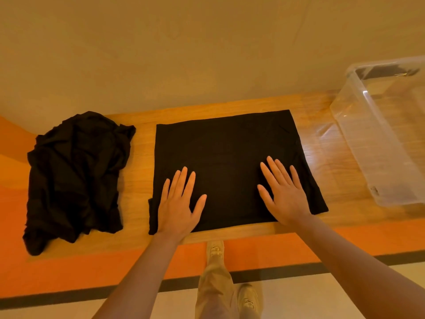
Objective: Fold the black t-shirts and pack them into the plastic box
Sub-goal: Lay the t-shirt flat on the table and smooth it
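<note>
Desk (142, 240): plastic box (379, 139) far R, nearer the R hand. Folded t-shirt (225, 157) center, long axis L-R, part-folded imo. Crumpled t-shirts (76, 176) far L. L hand (179, 203) and R hand (285, 194) flat, fingers straight, pressing its near edge.

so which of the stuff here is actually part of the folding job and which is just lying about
Part of the job:
- folded black t-shirt, with the left hand and right hand flat on it
- heap of unfolded black t-shirts
- clear plastic box, with something dark inside at its far end

Just there:
- wooden table
- orange floor
</note>
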